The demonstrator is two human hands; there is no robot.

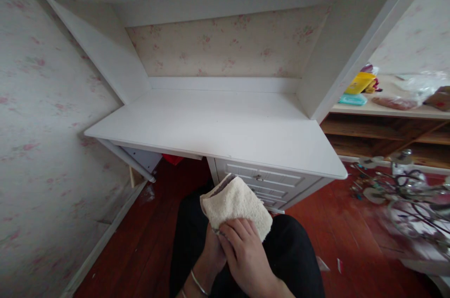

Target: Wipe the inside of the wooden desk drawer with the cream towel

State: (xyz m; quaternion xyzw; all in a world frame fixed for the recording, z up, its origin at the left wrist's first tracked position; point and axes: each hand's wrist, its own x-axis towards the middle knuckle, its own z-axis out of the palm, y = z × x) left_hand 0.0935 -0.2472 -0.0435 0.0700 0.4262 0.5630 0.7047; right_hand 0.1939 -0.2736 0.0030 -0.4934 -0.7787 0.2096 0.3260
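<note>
A folded cream towel (pixel 241 202) with a dark inner edge is held over the lap, in front of the white desk (pixel 211 120). My right hand (pixel 246 251) lies across the towel's lower part, its fingers bent together on the cloth. My left hand (pixel 214 249), with a bracelet at the wrist, is under the towel's lower left corner; its fingers are mostly hidden by the cloth and the right hand.
White drawers (pixel 260 178) are under the desk's right half. A wooden shelf (pixel 397 110) with a yellow item (pixel 360 82) and plastic bags stands at right. A metal chandelier-like fixture (pixel 411 185) lies on the red floor (pixel 337 223). A flowered wall (pixel 45 124) borders the left.
</note>
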